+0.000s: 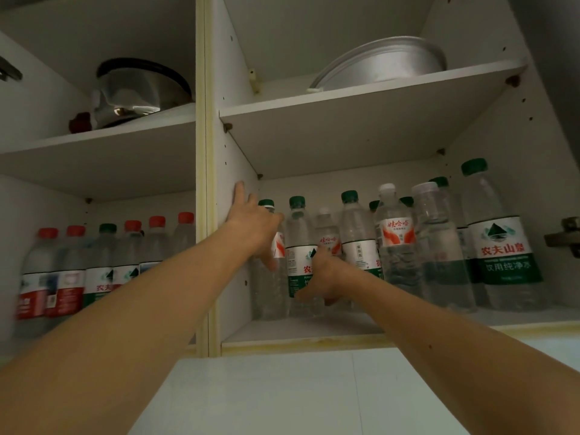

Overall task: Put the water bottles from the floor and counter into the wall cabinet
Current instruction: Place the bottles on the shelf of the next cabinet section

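Risk of toppling is the main concern: the water bottles on the lower right shelf stand crowded together, several touching, so a push on one could tip its neighbours. My left hand reaches into the left end of this compartment with fingers spread and mostly straight, laid against the white-capped bottle beside the side panel; it appears to press rather than grip. My right hand is at the green-labelled bottle. Whether its fingers curl round that bottle or only push it I cannot tell, since the palm faces away. If either bottle is shoved too hard, I judge it could knock the row behind or slide off the front edge, which lies near.

Shelving is white laminate. The left compartment holds a row of red-capped bottles and green-capped ones. The upper shelves carry a steel pot on the left and a metal pan on the right. A door hinge shows at the far right. Below the cabinet runs a pale tiled wall. Lighting is dim.
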Available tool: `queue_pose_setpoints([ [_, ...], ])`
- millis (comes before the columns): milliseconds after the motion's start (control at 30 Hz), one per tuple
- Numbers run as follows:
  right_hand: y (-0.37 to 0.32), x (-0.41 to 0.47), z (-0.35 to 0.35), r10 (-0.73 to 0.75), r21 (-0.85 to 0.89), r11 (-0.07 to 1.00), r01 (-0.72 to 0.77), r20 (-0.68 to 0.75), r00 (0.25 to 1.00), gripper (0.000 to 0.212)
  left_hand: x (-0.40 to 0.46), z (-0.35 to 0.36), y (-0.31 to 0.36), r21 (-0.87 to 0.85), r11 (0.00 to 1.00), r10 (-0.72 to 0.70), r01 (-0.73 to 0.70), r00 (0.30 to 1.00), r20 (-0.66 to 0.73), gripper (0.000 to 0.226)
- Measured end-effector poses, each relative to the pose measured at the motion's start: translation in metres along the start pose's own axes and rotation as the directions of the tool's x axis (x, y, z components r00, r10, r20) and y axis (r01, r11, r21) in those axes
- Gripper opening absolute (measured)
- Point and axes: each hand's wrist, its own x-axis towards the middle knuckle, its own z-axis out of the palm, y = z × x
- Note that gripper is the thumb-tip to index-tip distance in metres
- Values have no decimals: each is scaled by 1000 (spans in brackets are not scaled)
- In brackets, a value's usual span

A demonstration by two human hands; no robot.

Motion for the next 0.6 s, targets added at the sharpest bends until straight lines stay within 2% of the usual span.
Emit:
queue_pose_setpoints([
  [133, 2, 5, 4, -34, -23, 999, 33, -16, 999, 99, -1, 1, 2, 34, 999, -8, 8, 1000, 7, 111],
  [600, 8, 2, 10, -93, -26, 995, 92, -55, 994, 87, -8, -3, 6, 89, 995, -50, 49, 999, 12, 111],
])
